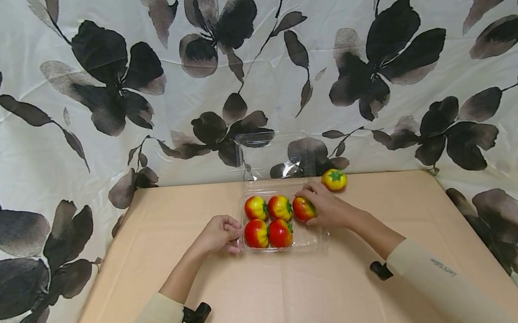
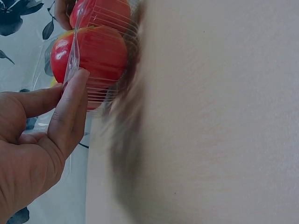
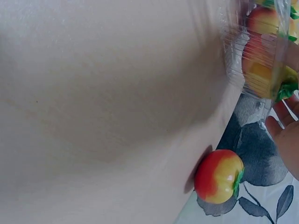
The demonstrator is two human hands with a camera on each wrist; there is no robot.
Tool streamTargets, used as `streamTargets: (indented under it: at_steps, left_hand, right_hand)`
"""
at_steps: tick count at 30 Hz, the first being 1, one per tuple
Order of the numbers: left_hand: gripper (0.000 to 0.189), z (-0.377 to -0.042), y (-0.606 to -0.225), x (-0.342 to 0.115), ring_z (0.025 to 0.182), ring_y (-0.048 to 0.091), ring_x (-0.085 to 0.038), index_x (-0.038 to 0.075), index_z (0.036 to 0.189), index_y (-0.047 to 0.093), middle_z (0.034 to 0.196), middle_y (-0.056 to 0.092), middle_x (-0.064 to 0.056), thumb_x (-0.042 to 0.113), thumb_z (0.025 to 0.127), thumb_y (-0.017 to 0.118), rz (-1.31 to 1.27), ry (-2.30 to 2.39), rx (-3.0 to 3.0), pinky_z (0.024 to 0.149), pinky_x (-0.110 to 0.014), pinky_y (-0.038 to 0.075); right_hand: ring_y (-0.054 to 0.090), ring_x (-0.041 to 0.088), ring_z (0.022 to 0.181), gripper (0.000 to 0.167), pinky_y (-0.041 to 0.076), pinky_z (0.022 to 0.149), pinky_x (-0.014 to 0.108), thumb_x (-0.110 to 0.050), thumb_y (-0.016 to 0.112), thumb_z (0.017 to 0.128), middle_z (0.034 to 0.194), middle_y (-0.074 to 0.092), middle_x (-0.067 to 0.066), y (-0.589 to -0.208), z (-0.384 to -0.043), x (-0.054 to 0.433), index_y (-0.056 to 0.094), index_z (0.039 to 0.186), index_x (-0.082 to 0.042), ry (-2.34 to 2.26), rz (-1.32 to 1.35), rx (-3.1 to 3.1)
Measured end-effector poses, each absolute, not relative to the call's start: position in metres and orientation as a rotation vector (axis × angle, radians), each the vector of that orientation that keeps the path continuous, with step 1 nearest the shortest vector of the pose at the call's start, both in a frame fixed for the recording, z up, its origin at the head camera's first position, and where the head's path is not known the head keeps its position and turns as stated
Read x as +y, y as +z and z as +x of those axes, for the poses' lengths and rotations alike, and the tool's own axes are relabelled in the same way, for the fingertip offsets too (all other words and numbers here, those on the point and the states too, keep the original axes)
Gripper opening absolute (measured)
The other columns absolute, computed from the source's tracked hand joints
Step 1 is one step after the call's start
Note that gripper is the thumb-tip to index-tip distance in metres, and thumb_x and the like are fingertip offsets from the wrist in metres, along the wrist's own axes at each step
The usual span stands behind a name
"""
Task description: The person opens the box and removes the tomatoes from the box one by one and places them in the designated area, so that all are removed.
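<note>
A clear plastic clamshell box (image 1: 308, 239) stands on the table with its lid (image 1: 278, 154) raised at the back. Several red-and-yellow persimmons (image 1: 280, 233) with green leafy tops sit in two rows in its left and middle part. My left hand (image 1: 221, 234) pinches the box's left rim between thumb and fingers, seen closely in the left wrist view, beside a red persimmon (image 2: 91, 53). Inside the right part of the box, my right hand (image 1: 326, 205) grips another persimmon (image 1: 303, 209) with thumb and fingers around it. The right wrist view shows only part of that hand.
One loose persimmon (image 1: 334, 179) rests near the table's back edge, just right of the box and behind my right hand. The tan tabletop (image 1: 254, 302) meets a white cloth (image 1: 289, 91) with dark flowers behind it.
</note>
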State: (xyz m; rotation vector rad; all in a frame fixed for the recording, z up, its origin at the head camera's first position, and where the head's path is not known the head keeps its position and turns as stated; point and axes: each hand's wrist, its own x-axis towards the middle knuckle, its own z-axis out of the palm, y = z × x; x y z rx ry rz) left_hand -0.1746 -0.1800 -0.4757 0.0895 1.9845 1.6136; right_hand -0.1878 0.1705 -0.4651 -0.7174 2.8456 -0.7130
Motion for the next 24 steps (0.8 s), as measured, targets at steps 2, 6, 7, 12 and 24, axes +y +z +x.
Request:
streamTargets:
  at_steps: [2, 6, 7, 12, 24]
  left_hand:
    - [0.02, -0.175, -0.477, -0.18, 0.059, 0.069, -0.018, -0.011, 0.112, 0.053, 0.077, 0.066, -0.01, -0.003, 0.098, 0.064, 0.101, 1.617, 1.984, 0.061, -0.034, 0.066]
    - [0.02, -0.175, -0.478, -0.181, 0.059, 0.07, -0.019, -0.012, 0.113, 0.053, 0.078, 0.066, -0.01, -0.003, 0.098, 0.064, 0.108, 1.621, 1.986, 0.061, -0.035, 0.066]
    - [0.02, -0.175, -0.478, -0.181, 0.059, 0.07, -0.019, -0.012, 0.113, 0.054, 0.078, 0.066, -0.01, -0.003, 0.098, 0.064, 0.108, 1.621, 1.987, 0.061, -0.036, 0.066]
    - [0.018, -0.175, -0.477, -0.181, 0.059, 0.07, -0.019, -0.012, 0.112, 0.054, 0.077, 0.067, -0.011, -0.004, 0.099, 0.063, 0.107, 1.61, 1.997, 0.063, -0.038, 0.066]
    - [0.021, -0.175, -0.475, -0.18, 0.059, 0.07, -0.019, -0.012, 0.113, 0.053, 0.079, 0.067, -0.012, -0.003, 0.098, 0.064, 0.098, 1.615, 1.993, 0.06, -0.036, 0.066]
  right_hand:
    - [0.044, 0.033, 0.134, 0.075, 0.051, 0.111, 0.054, -0.015, 0.091, 0.078, 0.142, 0.043, 0.011, -0.464, -0.186, 0.172, 0.055, 0.144, -0.012, -0.73, -0.729, 2.855]
    - [0.046, 0.037, 0.132, 0.074, 0.054, 0.107, 0.056, -0.016, 0.092, 0.077, 0.142, 0.042, 0.014, -0.461, -0.183, 0.173, 0.056, 0.142, -0.011, -0.783, -0.768, 2.889]
    - [0.047, 0.037, 0.131, 0.074, 0.055, 0.105, 0.055, -0.016, 0.092, 0.077, 0.143, 0.041, 0.014, -0.46, -0.182, 0.173, 0.057, 0.142, -0.011, -0.804, -0.768, 2.892]
    - [0.051, 0.038, 0.127, 0.074, 0.058, 0.101, 0.053, -0.016, 0.091, 0.077, 0.146, 0.038, 0.016, -0.454, -0.177, 0.173, 0.056, 0.142, -0.012, -0.893, -0.712, 2.889]
    - [0.051, 0.039, 0.126, 0.078, 0.057, 0.101, 0.057, -0.016, 0.091, 0.076, 0.142, 0.04, 0.018, -0.457, -0.17, 0.179, 0.055, 0.145, -0.011, -0.988, -0.646, 2.934]
